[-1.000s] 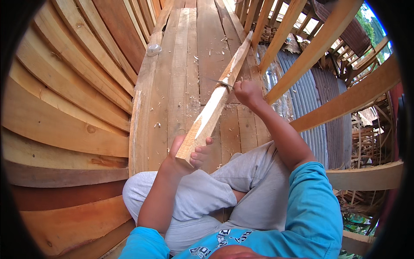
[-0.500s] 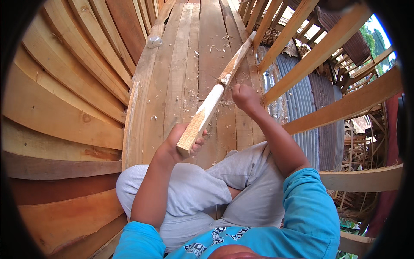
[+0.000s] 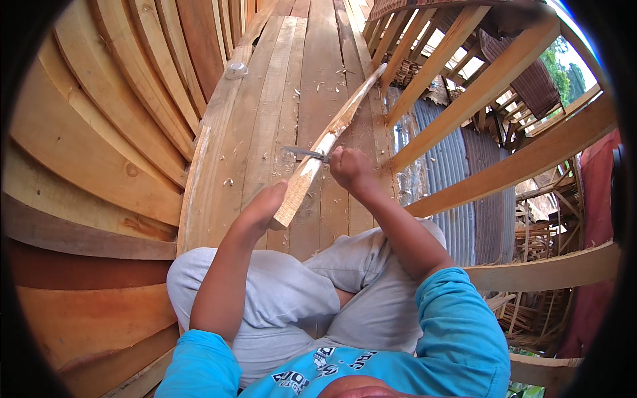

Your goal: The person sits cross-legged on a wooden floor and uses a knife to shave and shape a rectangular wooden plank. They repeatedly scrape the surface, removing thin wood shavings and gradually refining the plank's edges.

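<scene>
Knife [image 3: 306, 153], clenched in the right hand [image 3: 352, 170], crosses the wooden stick [image 3: 325, 141] nearer the left hand [image 3: 264, 204] than earlier. Left hand grasps the stick's near end over plank floor [image 3: 255, 132], fingers apparently underneath.

The wooden bar [image 3: 326, 142] is streaked creamy white and tan; the knife blade [image 3: 302, 152], grey. At six o'clock, pale grey trousers [image 3: 279, 285] and a turquoise shirt [image 3: 391, 365] printed in black and white are seen; orange-tan planks [image 3: 93, 159] are shown at nine, stripe-ridged blue-grey sheeting [image 3: 451, 179] at three.
</scene>
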The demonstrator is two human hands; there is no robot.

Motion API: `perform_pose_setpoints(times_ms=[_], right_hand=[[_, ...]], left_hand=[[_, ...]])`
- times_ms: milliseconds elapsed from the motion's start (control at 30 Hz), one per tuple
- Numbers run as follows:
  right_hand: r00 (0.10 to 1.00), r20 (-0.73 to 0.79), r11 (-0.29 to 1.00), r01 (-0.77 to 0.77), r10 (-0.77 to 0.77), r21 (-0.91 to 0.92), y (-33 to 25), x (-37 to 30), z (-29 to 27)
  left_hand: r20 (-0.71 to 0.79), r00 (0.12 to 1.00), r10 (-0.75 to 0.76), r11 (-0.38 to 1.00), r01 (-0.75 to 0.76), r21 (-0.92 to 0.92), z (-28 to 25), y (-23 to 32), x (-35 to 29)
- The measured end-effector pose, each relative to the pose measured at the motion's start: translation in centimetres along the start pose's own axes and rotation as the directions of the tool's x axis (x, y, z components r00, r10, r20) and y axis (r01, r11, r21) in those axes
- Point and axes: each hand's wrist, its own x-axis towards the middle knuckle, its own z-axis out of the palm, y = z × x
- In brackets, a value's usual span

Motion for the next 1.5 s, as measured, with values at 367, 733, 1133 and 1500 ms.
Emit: perform_pose_setpoints(times_ms=[367, 733, 1133, 1500], right_hand=[[0.999, 0.043, 1.000, 0.014, -0.015, 0.009, 0.6, -0.2, 0.0], [0.953, 0.301, 0.997, 0.005, -0.028, 0.079, -6.3, -4.7, -2.3], [0.991, 0.104, 0.996, -0.083, 0.085, -0.029, 3.9, 0.3, -1.8], [1.000, 0.001, 1.000, 0.003, -0.003, -0.003, 3.1, -0.4, 0.4]], left_hand=[[0.086, 0.996, -0.016, 0.997, 0.022, -0.072, -0.2, -2.7, -0.1], [-0.133, 0.989, -0.072, 0.996, 0.079, 0.049, -0.4, -1.8, -0.1], [-0.133, 0.972, 0.192, 0.911, -0.126, 0.393, 4.1, -2.8, 1.0], [-0.156, 0.958, 0.242, 0.784, -0.098, 0.614, 2.2, -2.2, 0.3]])
